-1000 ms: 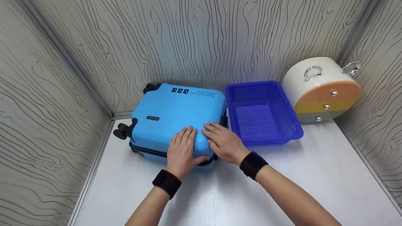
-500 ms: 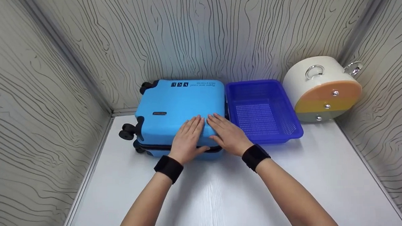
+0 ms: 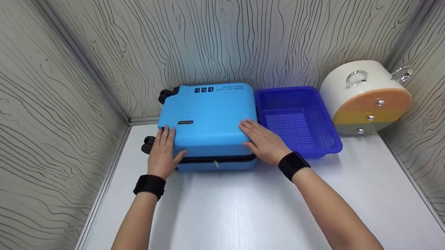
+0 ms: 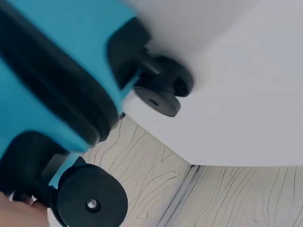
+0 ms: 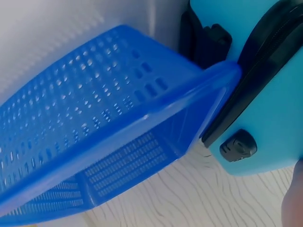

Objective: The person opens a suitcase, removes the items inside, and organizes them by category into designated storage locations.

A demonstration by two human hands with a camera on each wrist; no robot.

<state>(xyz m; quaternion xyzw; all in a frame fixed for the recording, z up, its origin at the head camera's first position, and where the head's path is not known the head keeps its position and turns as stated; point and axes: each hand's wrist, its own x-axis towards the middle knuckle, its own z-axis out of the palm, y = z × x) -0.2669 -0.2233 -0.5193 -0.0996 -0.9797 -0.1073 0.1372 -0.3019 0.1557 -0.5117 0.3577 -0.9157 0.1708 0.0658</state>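
Note:
A light blue hard-shell suitcase (image 3: 211,114) with black wheels lies flat on the white table against the back wall. My left hand (image 3: 162,153) rests on its front left corner, fingers straight, beside a black wheel (image 3: 148,144). On the front right corner lies my right hand (image 3: 265,142), its fingers stretched over the top edge. A small zipper pull (image 3: 216,163) hangs at the front seam between the hands. In the left wrist view two wheels show, one of them a large black caster (image 4: 92,201), with a bit of my hand at the lower left.
A blue plastic basket (image 3: 337,145) stands against the suitcase's right side. Right of it sits a white rounded drawer box (image 3: 343,80) with an orange, yellow and grey front and clear ring handles. Patterned walls (image 3: 219,36) close the table on the back and sides.
The suitcase has turned and slid back, so its front edge now runs parallel to the back wall. My left hand has shifted left along it; my right hand has moved slightly right.

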